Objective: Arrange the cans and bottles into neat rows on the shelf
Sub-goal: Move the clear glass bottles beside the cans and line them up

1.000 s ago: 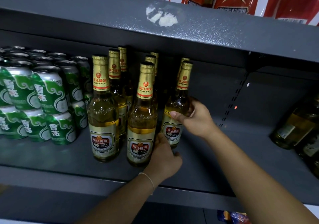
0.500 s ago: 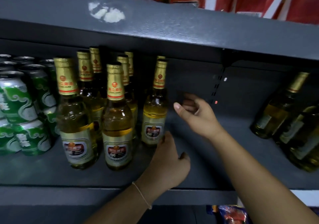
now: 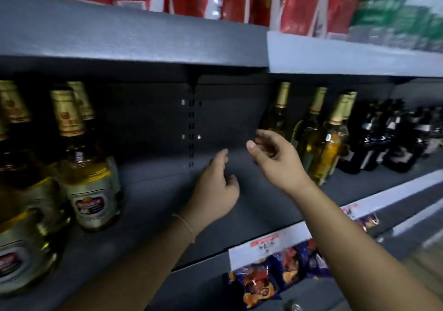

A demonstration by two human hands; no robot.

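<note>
gold-capped beer bottles [image 3: 90,167] stand upright in rows at the frame's left on the grey shelf [image 3: 153,205]; more gold-capped bottles [image 3: 326,147] and dark bottles [image 3: 383,140] stand at the right.

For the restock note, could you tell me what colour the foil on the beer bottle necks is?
Gold foil, clearest in the head view.

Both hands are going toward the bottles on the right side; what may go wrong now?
The right hand is open right beside the gold-capped bottles, which stand close together, so a careless reach might knock one over. The left hand holds nothing, so it cannot steady them yet.
</note>
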